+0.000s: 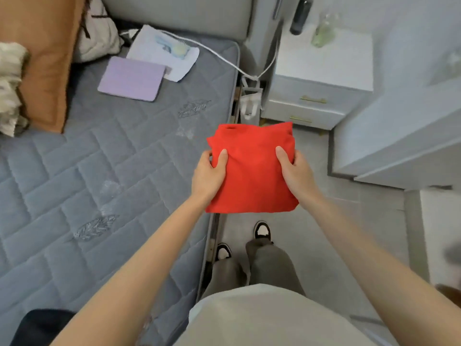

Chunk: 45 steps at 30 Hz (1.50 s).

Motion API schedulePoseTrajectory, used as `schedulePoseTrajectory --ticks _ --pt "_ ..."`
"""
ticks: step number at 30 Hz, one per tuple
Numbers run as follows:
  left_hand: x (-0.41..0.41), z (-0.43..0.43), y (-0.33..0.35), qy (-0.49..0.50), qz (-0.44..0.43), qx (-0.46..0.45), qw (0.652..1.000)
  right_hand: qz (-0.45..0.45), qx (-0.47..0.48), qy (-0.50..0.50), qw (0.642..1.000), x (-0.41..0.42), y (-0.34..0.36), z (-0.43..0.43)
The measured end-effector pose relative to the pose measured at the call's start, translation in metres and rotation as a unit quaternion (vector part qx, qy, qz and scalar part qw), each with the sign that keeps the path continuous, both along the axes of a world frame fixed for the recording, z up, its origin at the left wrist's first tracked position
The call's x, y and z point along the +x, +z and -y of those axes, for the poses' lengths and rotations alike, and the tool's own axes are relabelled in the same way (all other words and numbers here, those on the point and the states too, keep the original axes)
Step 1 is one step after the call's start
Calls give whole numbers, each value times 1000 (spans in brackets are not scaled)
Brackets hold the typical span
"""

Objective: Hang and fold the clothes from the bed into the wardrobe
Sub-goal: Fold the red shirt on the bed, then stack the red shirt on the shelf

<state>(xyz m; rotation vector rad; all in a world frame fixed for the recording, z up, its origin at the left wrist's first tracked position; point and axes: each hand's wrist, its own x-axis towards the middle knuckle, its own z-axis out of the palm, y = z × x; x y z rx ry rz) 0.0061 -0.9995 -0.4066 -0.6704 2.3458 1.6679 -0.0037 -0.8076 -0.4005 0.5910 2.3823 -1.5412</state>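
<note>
A folded red garment hangs in the air over the bed's right edge and the floor. My left hand grips its left side, thumb on top. My right hand grips its right side the same way. The grey quilted bed fills the left half of the view. A white wardrobe panel stands at the right. A dark piece of clothing lies at the bed's near left corner.
At the head of the bed lie an orange pillow, a cream bundle, a purple tablet case, a white cloth and a white cable. A white nightstand with bottles stands beyond.
</note>
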Motion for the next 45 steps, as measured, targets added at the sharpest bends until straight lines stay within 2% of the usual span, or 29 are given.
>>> schedulePoseTrajectory --ticks 6,16,22,27,32,38,45 --pt "-26 -121 70 -160 -66 18 985 -73 34 -153 985 36 74 -116" --pt "-16 -355 172 -369 -112 99 917 -142 67 -351 923 121 186 -312" --pt "4 -475 240 -461 -157 135 863 -188 69 -437 877 169 252 -406" --pt "14 -567 320 -511 -190 181 818 -281 -5 -497 821 203 321 -463" --pt "19 -648 401 -560 -238 248 754 -353 -26 -542 762 222 395 -514" --pt "13 -737 479 -614 -245 297 689 -412 9 -569 712 225 469 -573" --pt "5 -831 550 -669 -254 338 611 -436 51 -605 664 221 538 -631"
